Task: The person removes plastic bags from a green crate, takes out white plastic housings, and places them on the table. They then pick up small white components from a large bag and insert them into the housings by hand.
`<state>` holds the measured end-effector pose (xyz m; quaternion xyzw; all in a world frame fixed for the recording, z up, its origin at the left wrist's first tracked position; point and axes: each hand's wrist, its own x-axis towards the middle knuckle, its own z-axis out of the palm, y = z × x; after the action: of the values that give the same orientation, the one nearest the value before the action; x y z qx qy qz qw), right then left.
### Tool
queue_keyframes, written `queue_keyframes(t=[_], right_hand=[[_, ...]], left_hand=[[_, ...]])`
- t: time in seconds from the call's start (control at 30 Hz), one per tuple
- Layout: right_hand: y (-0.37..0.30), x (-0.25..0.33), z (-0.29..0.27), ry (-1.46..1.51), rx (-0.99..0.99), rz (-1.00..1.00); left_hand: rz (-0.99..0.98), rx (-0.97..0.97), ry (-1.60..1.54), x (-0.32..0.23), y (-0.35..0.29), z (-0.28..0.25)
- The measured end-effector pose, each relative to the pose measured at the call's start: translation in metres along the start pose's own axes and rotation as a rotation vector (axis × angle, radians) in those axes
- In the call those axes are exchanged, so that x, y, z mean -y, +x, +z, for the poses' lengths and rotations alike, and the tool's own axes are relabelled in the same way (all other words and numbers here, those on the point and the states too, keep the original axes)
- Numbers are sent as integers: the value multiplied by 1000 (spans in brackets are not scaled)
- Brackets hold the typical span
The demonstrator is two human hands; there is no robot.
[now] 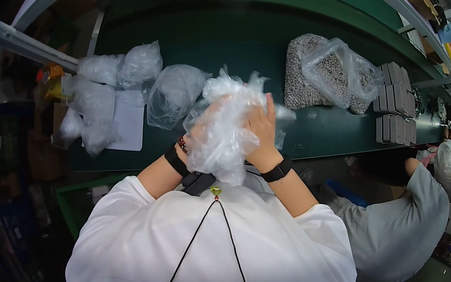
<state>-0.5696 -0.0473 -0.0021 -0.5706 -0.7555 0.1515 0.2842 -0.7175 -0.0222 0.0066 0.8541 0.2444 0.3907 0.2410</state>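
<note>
A crumpled bunch of clear plastic bags point(226, 127) is between my two hands, close in front of my chest. My right hand point(261, 133) presses on its right side, thumb and fingers partly sunk into the film and a fingertip sticking up. My left hand point(199, 130) grips the left side, mostly covered by the plastic, so its fingers barely show. Just left of the bunch, a loosely puffed clear bag point(175, 96) lies on the green table point(228, 37).
Several filled clear bags point(92, 108) sit at the left beside a white sheet point(128, 121). Right of my hands stand a large bag of small greyish pieces point(307, 74) and stacked grey blocks point(397, 101). A co-worker in grey point(393, 222) sits at the right.
</note>
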Motion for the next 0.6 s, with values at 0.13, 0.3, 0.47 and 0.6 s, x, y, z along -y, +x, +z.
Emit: queue_keyframes(t=[0.13, 0.3, 0.47, 0.6], right_hand=[[-2, 36, -29, -146, -22, -233], [-9, 16, -59, 307, -53, -88], [-20, -24, -12, 1419, 211, 485], [27, -5, -33, 1868, 185, 385]], left_hand=[[-432, -42, -688, -1, -28, 1], [-271, -57, -365, 7, -49, -1], [-24, 20, 19, 22, -51, -1], [339, 53, 223, 46, -41, -3]])
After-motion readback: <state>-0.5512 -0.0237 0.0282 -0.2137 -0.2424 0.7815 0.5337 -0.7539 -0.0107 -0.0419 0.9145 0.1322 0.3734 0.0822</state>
